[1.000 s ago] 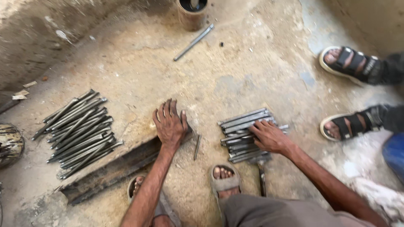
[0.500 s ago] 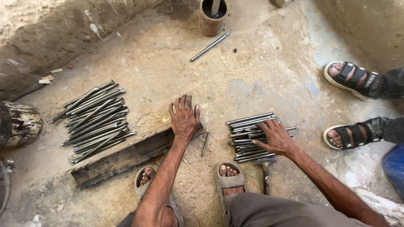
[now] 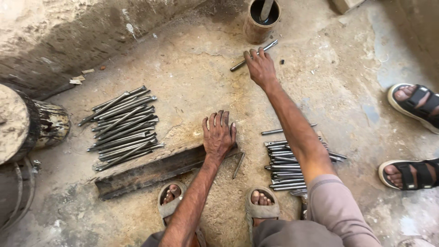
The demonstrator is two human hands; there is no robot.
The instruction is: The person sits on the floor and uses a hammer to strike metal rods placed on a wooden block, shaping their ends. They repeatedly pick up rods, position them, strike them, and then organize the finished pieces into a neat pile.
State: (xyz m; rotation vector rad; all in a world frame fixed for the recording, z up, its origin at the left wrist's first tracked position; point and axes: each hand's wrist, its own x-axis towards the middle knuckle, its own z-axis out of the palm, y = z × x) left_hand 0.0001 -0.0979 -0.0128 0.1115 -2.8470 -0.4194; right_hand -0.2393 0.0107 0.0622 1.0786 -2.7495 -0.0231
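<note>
Steel rod (image 3: 254,55) on the concrete floor (image 3: 192,87) near its far edge, beside a rusty can (image 3: 260,20), under right hand (image 3: 260,67), fingers curled over it. Left hand (image 3: 219,136) flat, fingers spread, on dark iron bar (image 3: 151,171); rod piles (image 3: 122,127) either side.

— Any packages, labels, signs or screens here?

— None that I can see. The nearest thing to a container is a rusty round can (image 3: 259,20) at the top, standing on the concrete floor (image 3: 347,91).

— Does it carry a label?

— No, its brown wall is bare, with a dark inside.
</note>
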